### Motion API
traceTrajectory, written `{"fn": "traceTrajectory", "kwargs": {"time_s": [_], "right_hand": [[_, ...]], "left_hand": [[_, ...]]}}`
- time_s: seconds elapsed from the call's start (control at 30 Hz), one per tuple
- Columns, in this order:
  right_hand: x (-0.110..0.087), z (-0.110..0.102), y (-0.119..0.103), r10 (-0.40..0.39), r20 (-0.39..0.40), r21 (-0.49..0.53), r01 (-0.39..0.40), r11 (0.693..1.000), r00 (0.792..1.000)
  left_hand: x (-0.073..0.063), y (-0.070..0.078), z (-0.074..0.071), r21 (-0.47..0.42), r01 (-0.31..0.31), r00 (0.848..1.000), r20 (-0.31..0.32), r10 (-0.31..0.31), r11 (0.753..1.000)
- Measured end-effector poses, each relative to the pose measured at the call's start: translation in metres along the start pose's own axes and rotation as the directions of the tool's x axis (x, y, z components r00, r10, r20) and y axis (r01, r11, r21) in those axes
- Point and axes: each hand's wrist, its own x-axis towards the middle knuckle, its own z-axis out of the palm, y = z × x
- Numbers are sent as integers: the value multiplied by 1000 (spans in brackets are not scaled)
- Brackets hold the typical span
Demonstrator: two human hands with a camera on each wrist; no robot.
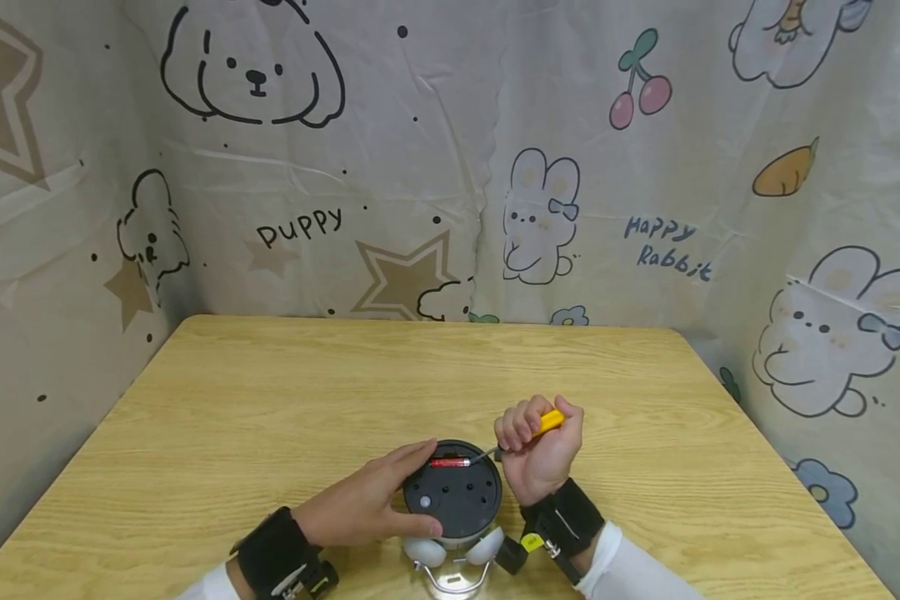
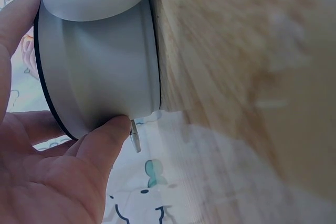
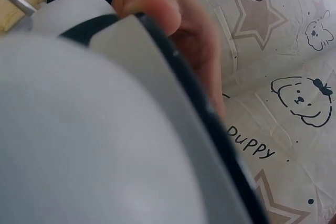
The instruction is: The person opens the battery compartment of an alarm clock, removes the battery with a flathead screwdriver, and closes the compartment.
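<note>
A twin-bell alarm clock (image 1: 461,512) lies with its black back upward near the front of the table, its two white bells (image 1: 424,551) toward the person. A red battery (image 1: 448,462) shows in a slot in that back. My left hand (image 1: 375,504) grips the clock by its left side; the left wrist view shows fingers against the pale casing (image 2: 100,72). In my right hand (image 1: 537,462) is a screwdriver with a yellow handle (image 1: 550,421), the fist wrapped round it. The shaft slants down left, its tip at the battery's right end.
The wooden table (image 1: 330,375) stretches away behind the clock to a printed cloth backdrop (image 1: 450,167). Cloth also hangs along both sides. Each wrist wears a black strap (image 1: 273,554) with a camera. A wire handle (image 1: 453,590) juts from the clock's bell end.
</note>
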Motion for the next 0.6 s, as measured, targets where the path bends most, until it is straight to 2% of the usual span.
{"fn": "traceTrajectory", "kwargs": {"time_s": [0.6], "right_hand": [[0, 8, -9, -23, 28, -41, 24, 999, 999]], "left_hand": [[1, 0, 0, -17, 10, 1000, 7, -10, 1000]]}}
